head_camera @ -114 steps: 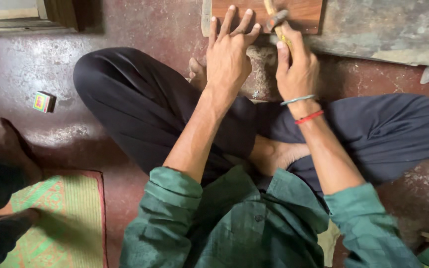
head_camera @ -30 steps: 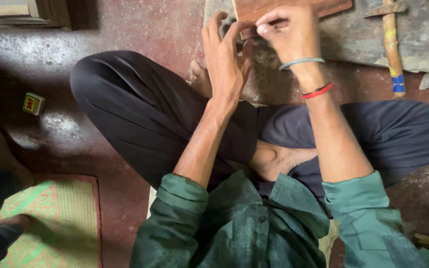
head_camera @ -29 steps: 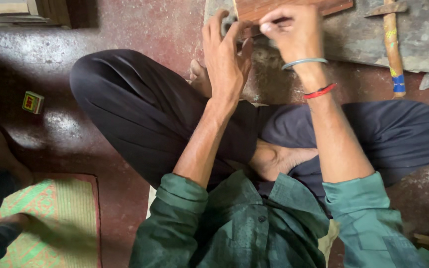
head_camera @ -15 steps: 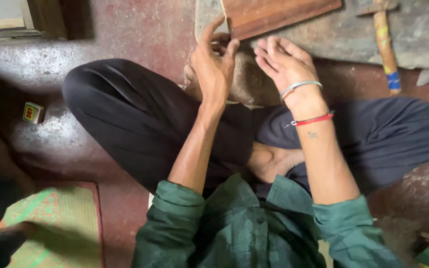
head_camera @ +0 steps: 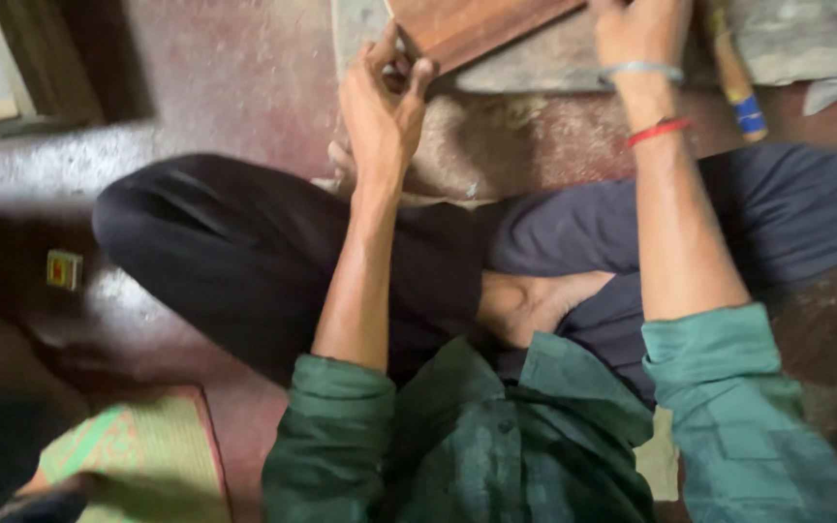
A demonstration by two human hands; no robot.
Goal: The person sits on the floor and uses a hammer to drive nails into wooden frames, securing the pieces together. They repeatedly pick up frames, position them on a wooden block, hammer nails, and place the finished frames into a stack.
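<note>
Since 0.5 s ago: both hands have gone forward to the wooden board, and the view has tilted so the board now sits at the top edge. Left hand grips the board's near left corner, thumb and fingers closed around its edge. Right hand lies at the board's right end, partly cut off by the frame; whether its fingers are closed on the wood cannot be told. Right wrist carries a metal bangle and a red thread.

Board rests tilted on a grey stone slab. A hammer with a wooden handle and blue band lies just right of the right wrist, on the slab. Crossed legs in dark trousers fill the space between body and slab; a bare foot shows at centre. On the reddish floor: a small yellow box far left, a green woven mat lower left.
</note>
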